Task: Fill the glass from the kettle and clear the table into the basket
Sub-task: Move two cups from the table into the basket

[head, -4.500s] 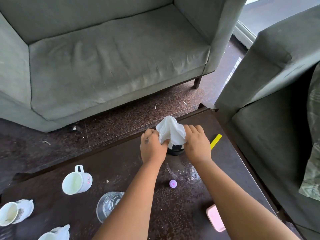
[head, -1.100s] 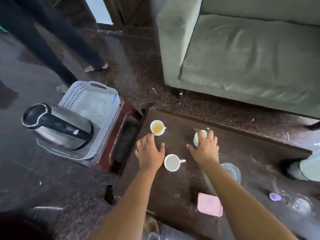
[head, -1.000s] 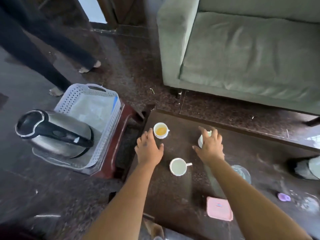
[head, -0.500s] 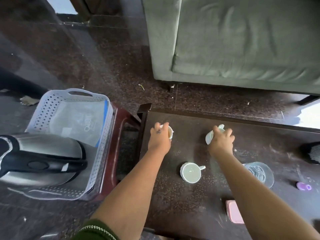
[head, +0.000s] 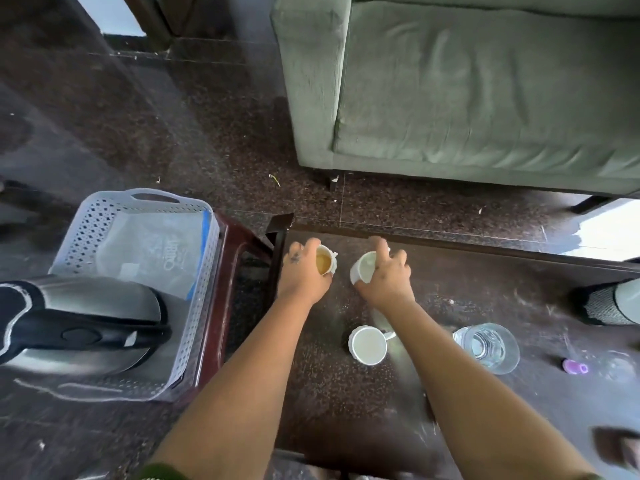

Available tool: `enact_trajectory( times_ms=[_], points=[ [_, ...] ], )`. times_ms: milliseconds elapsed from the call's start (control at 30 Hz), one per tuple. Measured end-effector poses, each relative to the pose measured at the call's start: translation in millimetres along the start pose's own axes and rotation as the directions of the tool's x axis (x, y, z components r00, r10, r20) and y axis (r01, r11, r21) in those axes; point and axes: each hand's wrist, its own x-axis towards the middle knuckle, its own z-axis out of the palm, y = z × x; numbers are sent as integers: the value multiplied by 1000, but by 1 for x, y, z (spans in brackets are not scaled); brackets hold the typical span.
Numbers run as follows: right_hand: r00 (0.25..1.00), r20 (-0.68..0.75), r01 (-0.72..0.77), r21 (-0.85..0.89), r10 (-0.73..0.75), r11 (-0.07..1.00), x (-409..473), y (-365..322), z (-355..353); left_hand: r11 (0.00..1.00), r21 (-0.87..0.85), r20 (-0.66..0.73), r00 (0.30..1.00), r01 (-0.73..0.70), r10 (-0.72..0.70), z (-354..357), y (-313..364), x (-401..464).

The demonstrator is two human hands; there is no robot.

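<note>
Dark speckled stone floor (head: 173,133), a green sofa (head: 485,98) up top, and the dark worktop (head: 346,393) running along below it. Clearing is under way: the left hand (head: 303,275) is curled round a white cup of amber tea (head: 325,260) at the worktop's far-left corner, and the right hand (head: 384,275) grips an empty white cup (head: 362,268), tipped on its side.

The glass (head: 486,348) already holds water, standing to the right of a third cup (head: 369,345) that waits untouched. A small purple cap (head: 575,367) lies further right.

Next, by my reading, both cups go left into the white perforated basket (head: 86,230), which sits on a reddish stool just beside the worktop. The steel kettle (head: 79,327) lies across the basket's near half, so the free room is the far half, over the plastic packet (head: 156,258). The tea cup needs carrying level, or it spills. There's a gap between worktop edge and stool to cross, and the basket wall calls for a lift, not a slide.
</note>
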Motion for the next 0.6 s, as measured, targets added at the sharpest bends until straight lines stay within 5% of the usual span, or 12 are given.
enact_trajectory(
  times_ms=[367, 600],
  points=[
    [972, -79, 227, 100, -219, 969, -55, -134, -44, 992, 122, -198, 979, -20, 44, -165, 10, -61],
    [921, -38, 386, 211, -387, 898, -74, -249, -17, 997, 71, -270, 963, -6, 25, -289, -61, -73]
  ],
)
